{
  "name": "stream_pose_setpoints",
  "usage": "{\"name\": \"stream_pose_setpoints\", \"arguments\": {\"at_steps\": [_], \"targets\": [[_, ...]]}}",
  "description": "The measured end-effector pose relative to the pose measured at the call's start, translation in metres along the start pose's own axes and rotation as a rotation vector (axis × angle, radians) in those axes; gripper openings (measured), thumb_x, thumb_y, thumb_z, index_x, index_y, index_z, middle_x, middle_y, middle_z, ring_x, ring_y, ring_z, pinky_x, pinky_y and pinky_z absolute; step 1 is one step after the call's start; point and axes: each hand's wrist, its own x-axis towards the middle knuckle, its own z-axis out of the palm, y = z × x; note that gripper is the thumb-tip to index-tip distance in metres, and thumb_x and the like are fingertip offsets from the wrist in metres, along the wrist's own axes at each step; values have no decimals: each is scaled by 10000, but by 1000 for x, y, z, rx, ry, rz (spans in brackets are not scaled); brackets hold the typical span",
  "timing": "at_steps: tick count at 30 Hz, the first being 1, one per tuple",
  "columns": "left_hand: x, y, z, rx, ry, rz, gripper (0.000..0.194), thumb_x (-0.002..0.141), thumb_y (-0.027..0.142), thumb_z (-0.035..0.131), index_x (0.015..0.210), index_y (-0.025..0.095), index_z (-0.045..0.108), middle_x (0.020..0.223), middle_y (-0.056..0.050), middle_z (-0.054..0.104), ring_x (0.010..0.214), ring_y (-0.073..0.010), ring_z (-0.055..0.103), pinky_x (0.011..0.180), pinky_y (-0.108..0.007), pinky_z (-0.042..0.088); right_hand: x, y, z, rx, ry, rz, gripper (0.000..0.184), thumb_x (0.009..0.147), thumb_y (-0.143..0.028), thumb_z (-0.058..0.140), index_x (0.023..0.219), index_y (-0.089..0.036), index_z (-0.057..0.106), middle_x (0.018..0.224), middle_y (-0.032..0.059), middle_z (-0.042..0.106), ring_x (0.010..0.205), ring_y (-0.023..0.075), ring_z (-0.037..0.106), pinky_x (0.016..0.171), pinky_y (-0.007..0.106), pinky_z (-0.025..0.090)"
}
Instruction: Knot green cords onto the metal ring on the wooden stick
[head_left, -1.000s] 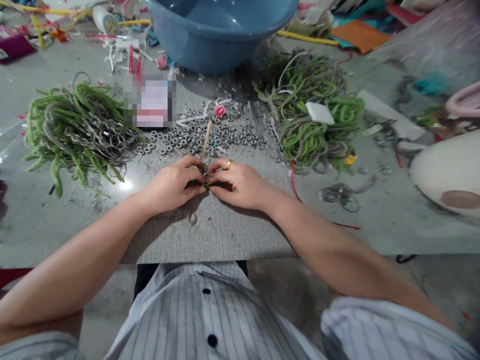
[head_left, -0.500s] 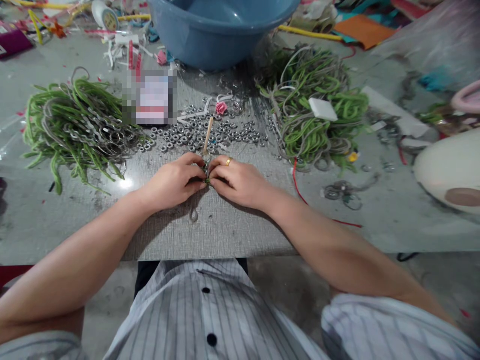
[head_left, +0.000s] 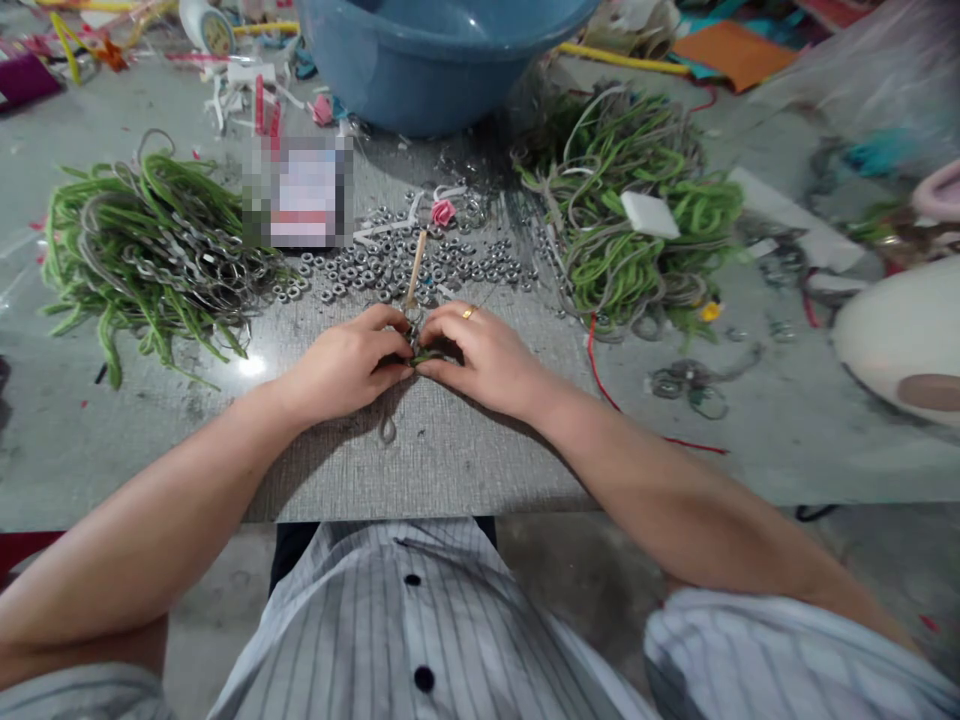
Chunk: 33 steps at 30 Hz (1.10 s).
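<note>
My left hand (head_left: 358,360) is closed, its fingertips pinching a green and grey cord (head_left: 424,356) near the middle of the table. Facing it, my right hand (head_left: 480,355) has its thumb and index finger around the same cord. Small metal parts show between the fingertips, but their shape is partly hidden. A grey cord loop (head_left: 387,430) lies on the table just below my left hand. A thin wooden stick (head_left: 417,268) points away from the fingertips, over scattered metal nuts (head_left: 352,275).
A bundle of green and grey cords (head_left: 157,260) with metal rings lies left; another cord pile (head_left: 630,220) lies right, a white block (head_left: 649,214) on it. A blue basin (head_left: 442,90) stands behind. A phone-like object (head_left: 304,200), partly blurred, and a pink paper rose (head_left: 442,212) lie between.
My right hand has shifted slightly right and its fingers have opened a little, showing more of the cord. My left hand stays in nearly the same place.
</note>
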Motion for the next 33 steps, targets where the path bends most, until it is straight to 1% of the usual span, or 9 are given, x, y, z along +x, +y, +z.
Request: {"name": "stream_pose_setpoints", "arguments": {"at_steps": [3, 5, 11, 15, 19, 23, 28, 33], "targets": [[0, 0, 0, 2, 15, 8, 137, 857, 221, 575, 921, 169, 685, 1138, -82, 602, 965, -186, 643, 871, -324, 525, 1, 6, 1, 36, 41, 3, 318, 748, -337, 732, 997, -200, 588, 1130, 101, 621, 1091, 282, 548, 930, 438, 413], [0, 0, 1, 3, 23, 7, 135, 856, 225, 582, 921, 169, 685, 1134, -83, 602, 957, -182, 645, 864, -319, 526, 1, 8, 1, 55, 34, 12, 417, 693, -354, 776, 1033, -211, 581, 1207, 105, 603, 1156, 299, 521, 974, 472, 389], [-1, 0, 0, -7, 28, 12, 140, 856, 242, 590, 921, 165, 688, 1133, -92, 599, 962, -189, 647, 862, -325, 528, 0, 8, -5, 86, -82, 38, 608, 624, -388, 820, 1147, -215, 561, 1367, 125, 522, 1303, 327, 424, 1073, 527, 317], [-1, 0, 1, -3, 25, -3, 128, 836, 240, 619, 907, 163, 692, 1134, -94, 599, 956, -195, 648, 851, -325, 528, 0, 9, -9, 73, -174, 24, 790, 585, -417, 843, 1277, -230, 511, 1443, 126, 449, 1374, 342, 347, 1118, 557, 261], [-1, 0, 1, -1, 17, -18, 115, 819, 225, 641, 894, 156, 693, 1150, -95, 597, 954, -198, 652, 849, -324, 525, -1, 11, -12, 42, -258, -6, 952, 603, -465, 829, 1422, -264, 390, 1533, 116, 339, 1432, 347, 256, 1145, 584, 201], [-1, 1, 0, 12, -1, -35, 116, 808, 239, 658, 891, 168, 696, 1150, -81, 594, 942, -192, 653, 845, -317, 524, -2, 12, -13, 18, -309, -33, 1096, 619, -502, 814, 1516, -275, 226, 1581, 120, 251, 1455, 358, 200, 1149, 601, 174], [0, 1, 0, 9, -2, -36, 136, 805, 261, 667, 896, 168, 706, 1172, -86, 586, 956, -202, 650, 851, -332, 526, -2, 11, -15, -26, -372, -26, 1197, 650, -529, 789, 1552, -240, 58, 1605, 139, 179, 1473, 366, 133, 1158, 601, 125], [0, 3, -1, 2, -23, -58, 153, 804, 274, 660, 907, 172, 708, 1190, -90, 576, 984, -218, 643, 867, -354, 524, -7, 12, -18, -60, -447, -57, 1281, 664, -554, 771, 1536, -261, -121, 1632, 124, 39, 1488, 366, 37, 1156, 604, 80]]}}
